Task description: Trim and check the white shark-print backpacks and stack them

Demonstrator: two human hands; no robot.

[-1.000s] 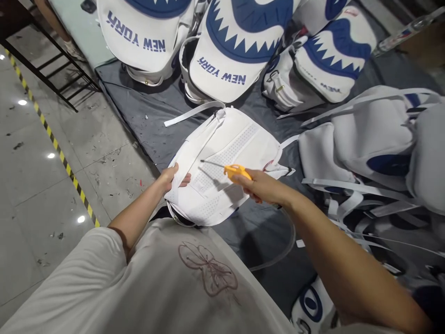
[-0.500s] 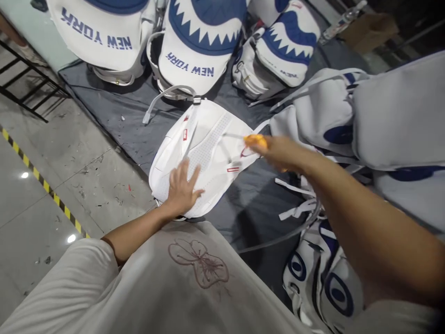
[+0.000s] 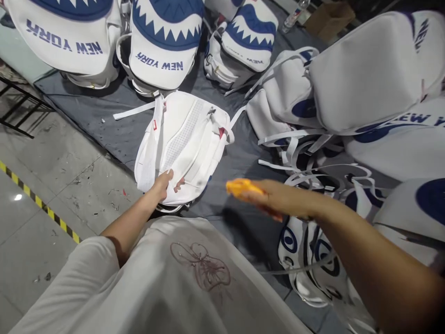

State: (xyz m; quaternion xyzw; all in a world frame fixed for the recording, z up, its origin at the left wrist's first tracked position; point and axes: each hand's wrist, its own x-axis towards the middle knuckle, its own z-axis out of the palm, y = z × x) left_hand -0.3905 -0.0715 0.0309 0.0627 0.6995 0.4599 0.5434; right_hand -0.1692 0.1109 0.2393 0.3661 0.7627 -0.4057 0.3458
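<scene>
A white backpack (image 3: 181,134) lies on the dark cloth in front of me, its strapped back panel facing up. My left hand (image 3: 162,186) is closed on a shoulder strap near the pack's lower end, with fingertips showing past the strap. To the right of the pack, my right hand (image 3: 278,199) grips an orange air blow gun (image 3: 243,187) above the cloth, apart from the pack. The gun's thin nozzle does not show clearly now. A clear hose (image 3: 302,269) runs below my right forearm; its join to the gun is hidden.
Several white and blue backpacks, one a shark-mouthed "NEW YORK" pack (image 3: 163,51), line the back. More packs (image 3: 361,79) are piled at right, straps trailing. A bottle (image 3: 294,18) and cardboard box (image 3: 330,21) stand behind. The cloth's edge (image 3: 93,144) drops to floor at left.
My left hand has gone from lying flat on the backpack to gripping its strap. My right hand has drawn the blow gun down and away from the pack. The view has shifted right.
</scene>
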